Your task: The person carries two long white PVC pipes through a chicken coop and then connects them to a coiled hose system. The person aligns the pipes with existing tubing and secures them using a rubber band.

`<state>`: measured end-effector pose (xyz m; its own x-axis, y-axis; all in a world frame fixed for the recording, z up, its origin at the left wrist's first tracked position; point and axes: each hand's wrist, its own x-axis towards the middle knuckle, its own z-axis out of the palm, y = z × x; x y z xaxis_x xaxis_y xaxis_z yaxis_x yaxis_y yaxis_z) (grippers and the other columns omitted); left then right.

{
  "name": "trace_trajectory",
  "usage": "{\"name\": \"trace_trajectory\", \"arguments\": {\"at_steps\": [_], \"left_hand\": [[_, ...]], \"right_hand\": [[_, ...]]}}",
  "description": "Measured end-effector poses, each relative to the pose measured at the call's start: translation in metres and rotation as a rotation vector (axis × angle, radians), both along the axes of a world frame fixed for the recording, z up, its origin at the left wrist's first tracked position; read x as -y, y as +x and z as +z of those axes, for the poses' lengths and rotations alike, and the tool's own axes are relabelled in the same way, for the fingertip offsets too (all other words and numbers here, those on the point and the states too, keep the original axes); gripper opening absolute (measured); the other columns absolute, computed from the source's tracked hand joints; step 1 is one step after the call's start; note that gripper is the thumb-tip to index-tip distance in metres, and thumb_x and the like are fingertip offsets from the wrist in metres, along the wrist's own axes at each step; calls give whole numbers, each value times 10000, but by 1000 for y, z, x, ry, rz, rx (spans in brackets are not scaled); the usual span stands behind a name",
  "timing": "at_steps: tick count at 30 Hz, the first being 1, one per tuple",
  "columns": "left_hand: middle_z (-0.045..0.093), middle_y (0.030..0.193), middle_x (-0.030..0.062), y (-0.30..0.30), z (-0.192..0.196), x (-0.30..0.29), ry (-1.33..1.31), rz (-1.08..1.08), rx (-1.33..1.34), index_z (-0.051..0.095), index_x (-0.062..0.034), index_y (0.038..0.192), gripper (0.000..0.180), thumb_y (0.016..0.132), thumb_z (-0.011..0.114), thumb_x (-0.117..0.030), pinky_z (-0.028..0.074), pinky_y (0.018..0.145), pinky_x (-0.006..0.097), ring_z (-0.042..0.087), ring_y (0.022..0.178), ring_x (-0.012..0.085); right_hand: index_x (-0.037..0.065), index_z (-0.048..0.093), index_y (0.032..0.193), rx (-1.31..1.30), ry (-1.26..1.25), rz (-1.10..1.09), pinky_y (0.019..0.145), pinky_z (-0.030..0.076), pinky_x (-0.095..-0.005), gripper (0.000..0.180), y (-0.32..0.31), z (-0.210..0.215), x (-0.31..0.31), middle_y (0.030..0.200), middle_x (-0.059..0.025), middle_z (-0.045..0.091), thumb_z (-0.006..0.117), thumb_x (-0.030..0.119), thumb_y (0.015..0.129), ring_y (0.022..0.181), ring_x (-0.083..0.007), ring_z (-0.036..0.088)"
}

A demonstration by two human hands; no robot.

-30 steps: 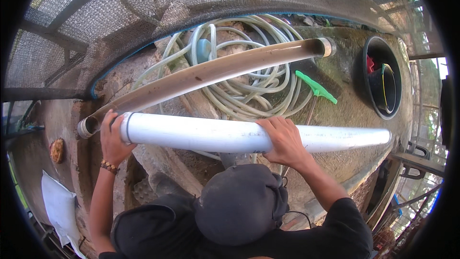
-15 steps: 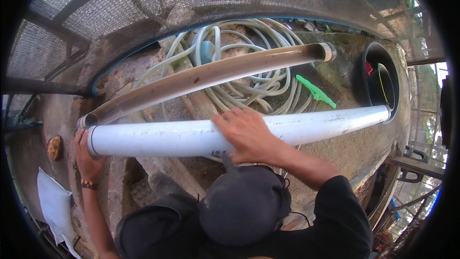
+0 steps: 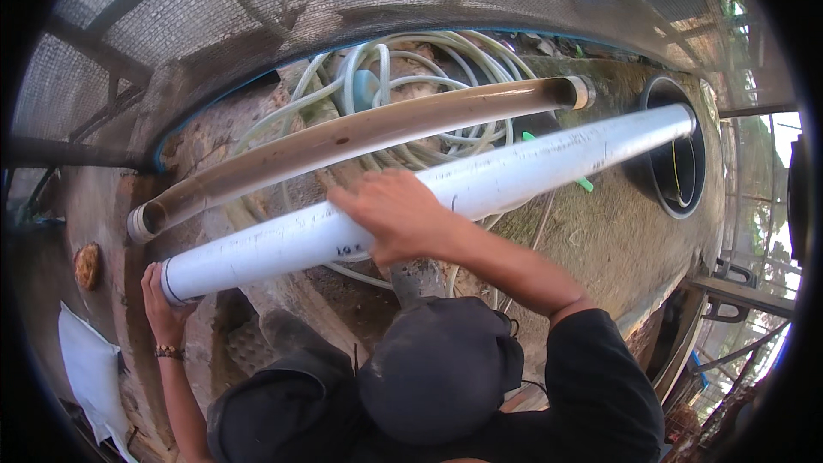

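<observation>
A long white plastic pipe [image 3: 514,173] lies slantwise across the rough concrete ledge [image 3: 600,240]. Its near end is at the lower left and its far end reaches the mouth of a black barrel [image 3: 705,173]. My left hand [image 3: 159,309] cups the pipe's near end from below. My right hand [image 3: 390,214] lies over the pipe's middle, fingers wrapped across its top. A dirty brown pipe [image 3: 360,133] runs alongside, just beyond the white one, apart from both hands.
Coiled pale hoses [image 3: 411,69] are heaped behind the pipes, and a green plastic piece [image 3: 584,183] shows under the white pipe. Wire mesh fencing [image 3: 257,9] curves around the back. A white sack [image 3: 86,369] and a round brown object [image 3: 86,266] lie at the left.
The white pipe has swung so that its far end went up to the barrel. My left hand dropped lower at the near end, and my right hand slid left along the pipe.
</observation>
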<state>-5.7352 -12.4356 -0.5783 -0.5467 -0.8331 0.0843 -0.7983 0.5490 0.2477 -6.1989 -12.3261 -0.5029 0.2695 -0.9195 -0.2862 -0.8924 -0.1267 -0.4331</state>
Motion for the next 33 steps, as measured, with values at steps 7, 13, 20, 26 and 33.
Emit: {"name": "trace_trajectory", "arguments": {"at_steps": [7, 13, 20, 26, 33], "left_hand": [[500, 1318, 175, -21, 23, 38, -40, 14, 61, 455, -50, 1345, 934, 530, 871, -232, 411, 1010, 458, 483, 1218, 392], [500, 1303, 177, -61, 38, 110, 62, -76, -5, 468, -40, 1335, 862, 574, 836, -211, 408, 1033, 426, 474, 1235, 370], [555, 1292, 172, -115, 38, 160, 38, -182, 52, 474, -49, 1333, 690, 756, 765, -293, 415, 1021, 408, 528, 1208, 354], [575, 1292, 178, -143, -9, 184, 49, -55, -102, 523, -40, 1288, 542, 885, 669, -372, 425, 997, 401, 556, 1185, 347], [515, 1330, 252, -175, -63, 201, -329, 172, -379, 476, 32, 1330, 639, 933, 579, -459, 340, 1075, 429, 454, 1268, 387]], "right_hand": [[95, 572, 1197, 15, 143, -5, 753, 542, -345, 600, -36, -8, 83, 996, -105, 672, 754, 51, 627, 919, -247, 634], [160, 578, 1298, -33, 136, -120, 821, 531, -395, 692, -88, -63, 174, 1094, -123, 683, 703, 103, 620, 1000, -289, 655], [229, 686, 1164, 77, -179, -465, 792, 546, -416, 523, -142, -149, 195, 1007, -189, 697, 610, 72, 671, 891, -339, 684], [86, 689, 1042, -327, -451, -794, 781, 523, -470, 326, -151, -163, 165, 903, -171, 703, 672, 224, 746, 882, -407, 658], [53, 610, 1115, 96, -808, -609, 964, 437, -450, 387, -123, -141, 41, 1178, -184, 616, 678, 140, 744, 1112, -375, 563]]}}
